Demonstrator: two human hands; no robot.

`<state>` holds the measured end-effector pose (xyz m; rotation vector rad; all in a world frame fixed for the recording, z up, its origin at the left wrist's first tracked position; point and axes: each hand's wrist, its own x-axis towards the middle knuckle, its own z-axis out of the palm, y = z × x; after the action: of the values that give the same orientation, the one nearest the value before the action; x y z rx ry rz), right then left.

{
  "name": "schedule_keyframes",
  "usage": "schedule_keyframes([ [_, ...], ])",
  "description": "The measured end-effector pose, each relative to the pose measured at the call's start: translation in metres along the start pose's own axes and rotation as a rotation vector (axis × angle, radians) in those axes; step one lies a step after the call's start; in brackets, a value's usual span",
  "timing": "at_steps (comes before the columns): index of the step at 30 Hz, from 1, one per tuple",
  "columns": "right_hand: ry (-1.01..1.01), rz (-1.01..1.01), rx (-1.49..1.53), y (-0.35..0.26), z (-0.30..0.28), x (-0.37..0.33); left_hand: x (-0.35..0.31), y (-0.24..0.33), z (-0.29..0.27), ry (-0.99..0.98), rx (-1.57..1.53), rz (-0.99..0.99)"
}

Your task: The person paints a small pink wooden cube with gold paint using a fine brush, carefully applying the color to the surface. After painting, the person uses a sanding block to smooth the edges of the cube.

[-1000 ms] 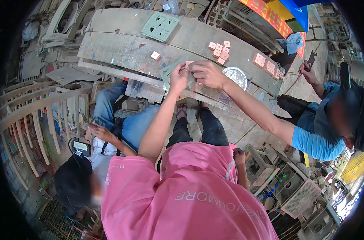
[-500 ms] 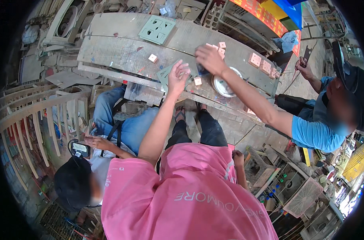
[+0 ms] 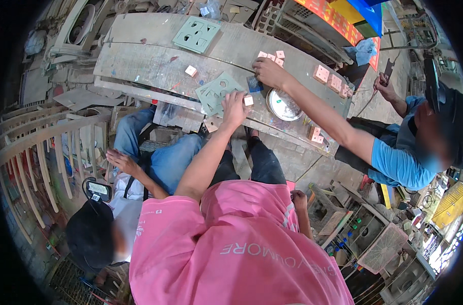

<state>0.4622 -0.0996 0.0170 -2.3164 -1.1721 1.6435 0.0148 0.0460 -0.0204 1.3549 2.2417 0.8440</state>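
Note:
My left hand [image 3: 234, 110] is at the table's near edge. Its fingers are curled against a small pale wooden block [image 3: 248, 100], which seems to be in their grasp. Partly under this hand lies a thin pale green board with cut-out shapes [image 3: 215, 92]. My right hand [image 3: 299, 200] hangs low by my right side, fingers curled; a thin thing sticks up by it, too small to name. A round tin [image 3: 284, 105] and a dark blue pad [image 3: 254, 84] stand just right of the block.
A person in blue reaches a hand [image 3: 271, 72] over the table to several dotted blocks [image 3: 273, 57]. More blocks [image 3: 329, 79] lie right, one lone block [image 3: 191, 70] left. A second green board [image 3: 196, 34] lies at the back. Another person's hand [image 3: 122, 161] is at left.
My left hand has come down from open in the air, its fingers now curled at the block. The blue-sleeved hand has shifted slightly right, uncovering the blue pad. My right hand stays low.

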Motion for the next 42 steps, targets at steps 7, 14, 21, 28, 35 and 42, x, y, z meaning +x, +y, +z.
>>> schedule_keyframes([
  [7, -0.001, -0.040, -0.020, -0.020, -0.005, -0.007, 0.005, 0.005, -0.014, 0.093, -0.263, 0.042],
  [14, 0.032, -0.327, -0.414, -0.107, 0.010, -0.046, -0.023, 0.081, -0.106, -0.012, -1.086, -0.041],
  [21, -0.094, -0.914, 0.204, -0.286, 0.023, -0.160, -0.060, 0.171, -0.196, -0.170, -1.253, 0.326],
  [28, -0.227, -1.097, 0.510, -0.365, 0.008, -0.270, -0.101, 0.207, -0.241, -0.384, -1.354, 0.338],
  [35, -0.280, -1.212, 0.610, -0.348, 0.024, -0.283, -0.129, 0.215, -0.271, -0.400, -1.262, 0.426],
  [42, -0.302, -1.358, 0.492, -0.342, 0.023, -0.288, -0.146, 0.220, -0.284, -0.352, -1.201, 0.469],
])
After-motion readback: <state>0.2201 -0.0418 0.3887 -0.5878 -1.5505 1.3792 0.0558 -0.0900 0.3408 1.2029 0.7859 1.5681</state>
